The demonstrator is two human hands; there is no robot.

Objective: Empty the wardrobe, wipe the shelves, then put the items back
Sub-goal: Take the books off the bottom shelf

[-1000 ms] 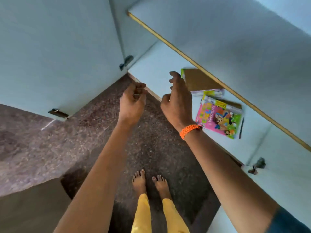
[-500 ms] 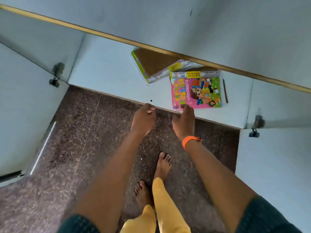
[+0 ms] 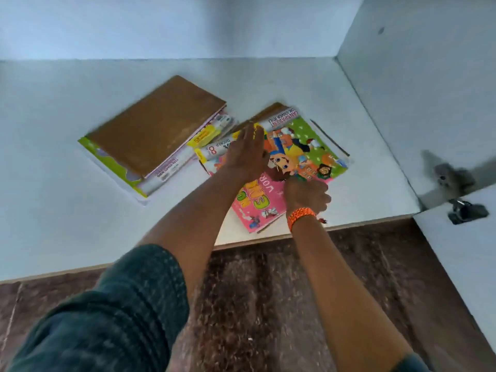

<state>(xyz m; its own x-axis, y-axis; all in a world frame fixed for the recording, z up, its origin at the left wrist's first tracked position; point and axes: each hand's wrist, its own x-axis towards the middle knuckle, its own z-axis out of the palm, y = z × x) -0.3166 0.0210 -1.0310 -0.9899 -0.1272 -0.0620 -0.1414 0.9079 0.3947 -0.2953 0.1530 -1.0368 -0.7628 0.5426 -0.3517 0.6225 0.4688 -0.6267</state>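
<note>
Both hands were on the colourful worksheet book [image 3: 308, 146], which lay on the bottom shelf [image 3: 53, 157] of the wardrobe at about two o'clock from the shelf's middle, on top of at least one more book whose brown edge showed at its far end. The left hand [image 3: 248, 151] lay flat with fingers straight and together, pressing the cover near its twelve o'clock end; the right hand [image 3: 307, 194], above an orange wristband [image 3: 300, 214], had its fingers curled at the book's near, five o'clock side, though whether they had hooked under the edge could not be told. To lift cleanly, the right fingers probably needed to get under the whole pile while the left steadied it from above, so nothing slid apart. A second pile topped by a brown-covered book [image 3: 158, 127] sat at ten o'clock, overlapping the first slightly, and a thin stick-like object [image 3: 330, 138] lay just beside the worksheet book at three o'clock; both looked easy to drag along by accident.
</note>
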